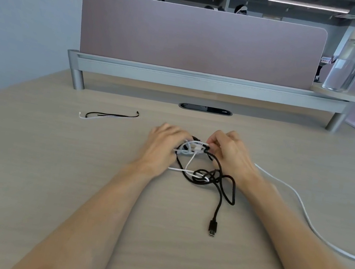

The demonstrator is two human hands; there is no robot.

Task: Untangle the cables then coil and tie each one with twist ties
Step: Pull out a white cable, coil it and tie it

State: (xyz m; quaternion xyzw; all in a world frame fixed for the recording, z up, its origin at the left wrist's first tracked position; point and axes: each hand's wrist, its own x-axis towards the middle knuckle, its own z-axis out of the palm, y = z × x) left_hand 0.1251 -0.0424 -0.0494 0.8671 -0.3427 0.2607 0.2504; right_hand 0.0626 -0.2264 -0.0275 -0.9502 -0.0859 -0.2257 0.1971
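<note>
Two cables, a black cable [219, 202] and a white cable [290, 186], sit knotted together mid-table. The left hand [165, 144], blurred, curls its fingers round white loops at the knot's far end; the right hand [230, 154] pinches the white cable just beside it. The black plug lies nearer the person, and the white cable trails off right. Twist ties [109, 116] lie well apart, far left, on the pale wood-grain table [48, 171]. Beyond stand a mauve divider panel [199, 39], a cable port [205, 109] and a lidded water glass [346, 61]; the walls are blue-grey.
</note>
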